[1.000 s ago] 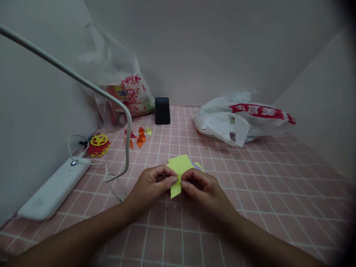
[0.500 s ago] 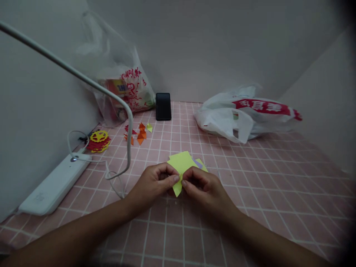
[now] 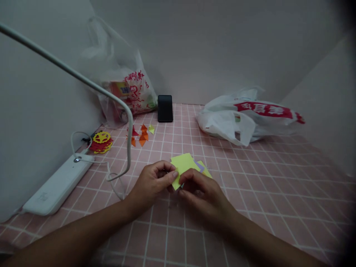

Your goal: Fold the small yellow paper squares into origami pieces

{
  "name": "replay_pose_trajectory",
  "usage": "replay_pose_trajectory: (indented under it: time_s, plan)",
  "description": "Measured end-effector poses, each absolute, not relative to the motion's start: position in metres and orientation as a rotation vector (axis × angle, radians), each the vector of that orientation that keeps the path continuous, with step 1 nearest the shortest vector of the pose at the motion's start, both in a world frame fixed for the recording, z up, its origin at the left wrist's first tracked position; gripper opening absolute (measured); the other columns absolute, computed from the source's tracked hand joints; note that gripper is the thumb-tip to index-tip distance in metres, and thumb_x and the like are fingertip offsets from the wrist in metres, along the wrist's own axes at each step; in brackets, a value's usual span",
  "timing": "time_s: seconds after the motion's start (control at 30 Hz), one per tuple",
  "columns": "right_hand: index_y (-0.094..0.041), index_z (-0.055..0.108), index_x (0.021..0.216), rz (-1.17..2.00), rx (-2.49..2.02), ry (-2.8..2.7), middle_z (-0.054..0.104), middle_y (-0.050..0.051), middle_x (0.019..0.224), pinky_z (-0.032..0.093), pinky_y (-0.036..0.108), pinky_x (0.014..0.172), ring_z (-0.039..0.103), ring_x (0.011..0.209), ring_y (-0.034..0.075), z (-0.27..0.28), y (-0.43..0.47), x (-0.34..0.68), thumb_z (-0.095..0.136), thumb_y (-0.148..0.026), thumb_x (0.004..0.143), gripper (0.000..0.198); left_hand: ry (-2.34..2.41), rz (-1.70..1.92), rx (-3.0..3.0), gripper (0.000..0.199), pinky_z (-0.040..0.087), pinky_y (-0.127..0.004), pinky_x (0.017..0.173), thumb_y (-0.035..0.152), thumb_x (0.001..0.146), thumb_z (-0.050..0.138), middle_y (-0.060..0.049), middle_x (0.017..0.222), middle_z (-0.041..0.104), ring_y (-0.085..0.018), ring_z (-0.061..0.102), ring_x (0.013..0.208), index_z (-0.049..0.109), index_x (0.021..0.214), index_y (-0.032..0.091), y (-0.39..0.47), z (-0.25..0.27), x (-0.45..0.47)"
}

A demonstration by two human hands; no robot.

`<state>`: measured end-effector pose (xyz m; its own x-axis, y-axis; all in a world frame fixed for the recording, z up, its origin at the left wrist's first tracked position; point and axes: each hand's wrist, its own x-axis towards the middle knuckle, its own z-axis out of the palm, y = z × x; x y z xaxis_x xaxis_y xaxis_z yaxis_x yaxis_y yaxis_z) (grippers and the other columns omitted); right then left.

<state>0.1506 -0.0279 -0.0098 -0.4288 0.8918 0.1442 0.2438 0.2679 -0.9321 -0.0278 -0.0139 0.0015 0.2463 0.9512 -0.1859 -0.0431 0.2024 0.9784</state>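
Observation:
My left hand (image 3: 155, 181) is closed, its thumb and fingers pinching a small folded piece of yellow paper (image 3: 176, 184). My right hand (image 3: 207, 191) is just to the right of that piece; its index fingertip is at the paper's edge and its thumb is held a little apart below. Beyond the fingers lies a stack of square paper sheets (image 3: 183, 161), yellow on top, with a purple sheet (image 3: 199, 167) and another yellow one showing at its right side. The folded paper overlaps the stack's near part, so their border is hard to make out.
Several small folded orange papers (image 3: 143, 137) lie at back left, with a red and a yellow one. Yellow and red gear-shaped pieces (image 3: 101, 137), a white power bank (image 3: 58, 185) with cable and a grey bent rod (image 3: 129, 141) are left. A phone (image 3: 165, 108) and plastic bags (image 3: 225, 120) stand behind.
The tip of the folded yellow paper that pointed down between my hands now sits higher and looks shorter. My right thumb and index finger have parted. The view has shifted slightly.

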Motion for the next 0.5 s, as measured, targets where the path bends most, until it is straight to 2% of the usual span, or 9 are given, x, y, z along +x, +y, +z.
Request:
replay_pose_trajectory:
  time_s: [0.17,0.3,0.5]
  plan:
    - [-0.02,0.061,0.08,1.07,-1.04,-1.82,0.064,0.004,0.079,0.043,0.032,0.067,0.057,0.073,0.018,-0.0112,-0.0289,0.1505,0.057,-0.022,0.089,0.01,1.005,0.895,1.148,0.016,0.045,-0.023,0.055,0.031,0.077,0.068,0.003,0.068,0.059,-0.009,0.054,0.055,0.062,0.079,0.016,-0.0156,0.0012,-0.029]
    - [-0.02,0.061,0.078,1.11,-1.106,-1.733,0.064,0.004,0.077,0.045,0.031,0.065,0.057,0.073,0.019,-0.0112,-0.0278,0.1505,0.058,-0.024,0.088,0.01,0.971,0.893,1.174,0.018,0.048,-0.026,0.06,0.034,0.082,0.064,0.001,0.066,0.06,-0.012,0.057,0.059,0.064,0.083,0.016,-0.0165,0.0015,-0.0286]
    - [-0.02,0.057,0.073,1.163,-1.126,-1.625,0.06,0.001,0.071,0.041,0.028,0.057,0.054,0.065,0.015,-0.0122,-0.0269,0.1499,0.061,-0.024,0.086,0.013,0.977,0.918,1.168,0.024,0.044,-0.024,0.059,0.026,0.072,0.075,0.003,0.066,0.06,-0.012,0.056,0.059,0.063,0.091,0.017,-0.0166,-0.0052,-0.0263]
